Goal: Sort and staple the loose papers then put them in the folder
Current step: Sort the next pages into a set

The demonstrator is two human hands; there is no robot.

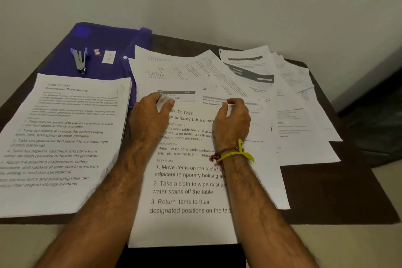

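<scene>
Sorting is the step in hand. Both hands, left (152, 113) and right (233, 119), curl their fingers over the top edge of the front sheet (187, 180), which overhangs the near edge of the bench (339, 191). A sorted stack (63, 137) lies to the left; loose papers (250, 85) fan out behind. The stapler (79, 61) rests on the purple folder (108, 39) at the far left. Next move, I judge: lift this sheet clear and find its matching pile.

White loose papers (282, 98) lie spread over the dark table, with one neat pile (63, 143) on the left. The blue folder (104, 39) lies flat at the back. A silver stapler (80, 61) rests on it.
</scene>
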